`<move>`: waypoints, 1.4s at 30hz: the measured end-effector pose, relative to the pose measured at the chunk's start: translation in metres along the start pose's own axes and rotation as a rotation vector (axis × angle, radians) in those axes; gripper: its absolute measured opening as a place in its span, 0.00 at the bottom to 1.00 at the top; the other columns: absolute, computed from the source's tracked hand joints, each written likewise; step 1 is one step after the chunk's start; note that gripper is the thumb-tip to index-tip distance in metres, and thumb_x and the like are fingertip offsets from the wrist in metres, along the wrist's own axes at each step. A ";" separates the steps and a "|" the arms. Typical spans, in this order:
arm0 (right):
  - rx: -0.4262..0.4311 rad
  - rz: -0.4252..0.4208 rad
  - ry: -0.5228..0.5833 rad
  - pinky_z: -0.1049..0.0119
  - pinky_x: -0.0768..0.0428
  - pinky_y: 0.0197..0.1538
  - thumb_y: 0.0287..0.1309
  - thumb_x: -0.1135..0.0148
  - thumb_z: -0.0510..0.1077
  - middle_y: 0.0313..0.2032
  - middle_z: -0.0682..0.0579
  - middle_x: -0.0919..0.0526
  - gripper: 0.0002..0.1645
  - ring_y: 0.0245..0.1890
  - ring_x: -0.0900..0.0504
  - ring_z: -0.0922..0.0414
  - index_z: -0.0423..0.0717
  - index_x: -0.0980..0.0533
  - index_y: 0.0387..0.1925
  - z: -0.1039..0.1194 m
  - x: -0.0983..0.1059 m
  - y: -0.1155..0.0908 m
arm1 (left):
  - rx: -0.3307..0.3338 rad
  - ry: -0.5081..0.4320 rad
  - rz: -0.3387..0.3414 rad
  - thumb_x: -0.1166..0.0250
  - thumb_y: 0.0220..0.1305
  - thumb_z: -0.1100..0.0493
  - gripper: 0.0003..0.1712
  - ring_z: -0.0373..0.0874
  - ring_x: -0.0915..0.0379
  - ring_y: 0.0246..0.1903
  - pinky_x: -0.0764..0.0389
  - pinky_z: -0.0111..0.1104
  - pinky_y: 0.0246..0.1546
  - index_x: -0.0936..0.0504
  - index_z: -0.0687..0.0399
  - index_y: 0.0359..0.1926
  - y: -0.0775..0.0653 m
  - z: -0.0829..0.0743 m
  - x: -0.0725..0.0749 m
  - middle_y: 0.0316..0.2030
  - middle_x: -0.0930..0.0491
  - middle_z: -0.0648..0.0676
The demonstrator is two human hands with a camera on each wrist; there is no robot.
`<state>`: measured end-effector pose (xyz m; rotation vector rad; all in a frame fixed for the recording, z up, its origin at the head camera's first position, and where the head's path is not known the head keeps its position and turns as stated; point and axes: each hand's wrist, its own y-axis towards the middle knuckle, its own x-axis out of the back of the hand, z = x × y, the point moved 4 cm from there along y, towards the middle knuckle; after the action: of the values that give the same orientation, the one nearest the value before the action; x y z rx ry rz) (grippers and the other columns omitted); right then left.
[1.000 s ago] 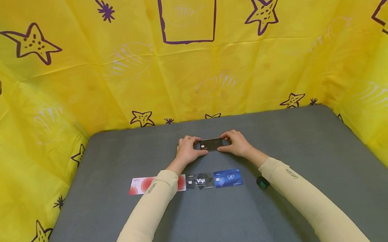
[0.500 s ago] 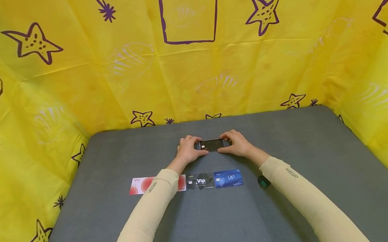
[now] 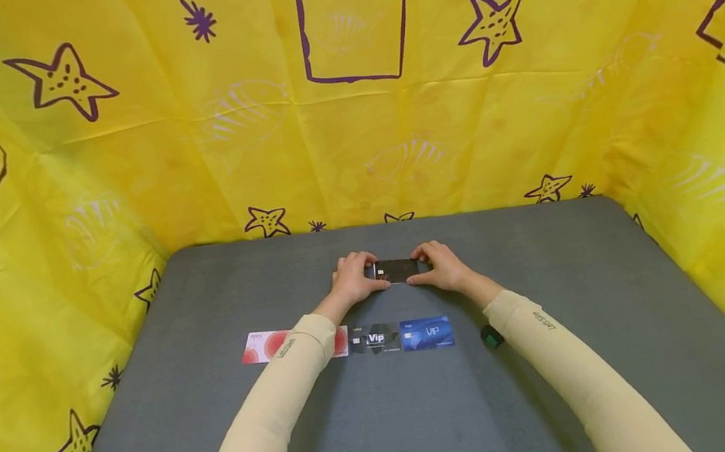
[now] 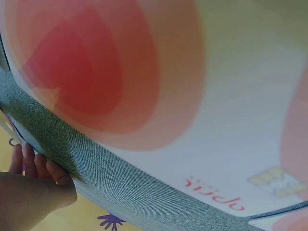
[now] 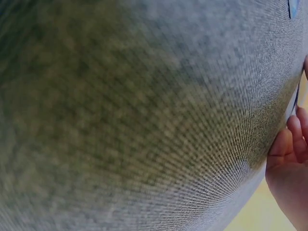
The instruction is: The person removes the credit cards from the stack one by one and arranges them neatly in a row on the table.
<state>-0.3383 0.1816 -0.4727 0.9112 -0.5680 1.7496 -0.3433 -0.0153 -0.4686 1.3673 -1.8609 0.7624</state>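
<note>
A dark card point(image 3: 397, 271) with a chip lies between my two hands, close over the far part of the table. My left hand point(image 3: 351, 278) pinches its left end, thumb at the near edge and fingers at the far edge. At the right end, my right hand point(image 3: 441, 265) pinches it in the same way. In the left wrist view, the left hand point(image 4: 36, 185) shows at the lower left with curled fingers. The right wrist view has the right hand point(image 5: 291, 159) at its right border.
Nearer the body, a row holds a white-and-red card point(image 3: 256, 347) partly under the left sleeve, a dark grey Vip card point(image 3: 375, 339) and a blue VIP card point(image 3: 426, 333). A small black-and-green object point(image 3: 491, 337) sits by the right sleeve. Yellow patterned cloth point(image 3: 348, 126) surrounds the grey table point(image 3: 392, 425).
Both hands keep their pinch on the dark card, which has shifted only very slightly. The row of cards stays where it was.
</note>
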 end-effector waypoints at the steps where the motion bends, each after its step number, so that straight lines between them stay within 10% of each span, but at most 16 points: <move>1: 0.002 -0.006 0.004 0.52 0.32 0.51 0.53 0.26 0.49 0.43 0.41 0.25 0.30 0.44 0.30 0.46 0.36 0.27 0.51 0.000 0.000 0.000 | 0.002 -0.006 -0.005 0.24 0.53 0.48 0.32 0.53 0.38 0.53 0.37 0.48 0.53 0.23 0.53 0.56 0.000 0.000 -0.001 0.50 0.26 0.55; 31: 0.009 -0.109 0.080 0.59 0.35 0.43 0.49 0.24 0.42 0.37 0.45 0.28 0.33 0.36 0.33 0.50 0.40 0.34 0.52 0.011 -0.005 -0.011 | 0.009 -0.076 -0.075 0.24 0.52 0.57 0.33 0.50 0.37 0.47 0.33 0.41 0.47 0.26 0.54 0.59 -0.010 -0.005 -0.001 0.35 0.27 0.51; 42: 0.007 -0.099 0.067 0.59 0.34 0.42 0.50 0.24 0.45 0.38 0.48 0.27 0.34 0.36 0.32 0.51 0.41 0.32 0.54 0.016 -0.003 -0.023 | -0.122 -0.117 -0.073 0.24 0.52 0.60 0.34 0.50 0.32 0.44 0.30 0.40 0.49 0.27 0.59 0.59 -0.020 -0.005 0.004 0.35 0.28 0.52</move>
<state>-0.3117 0.1764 -0.4666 0.8678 -0.4654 1.6875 -0.3238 -0.0188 -0.4613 1.4191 -1.9028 0.5329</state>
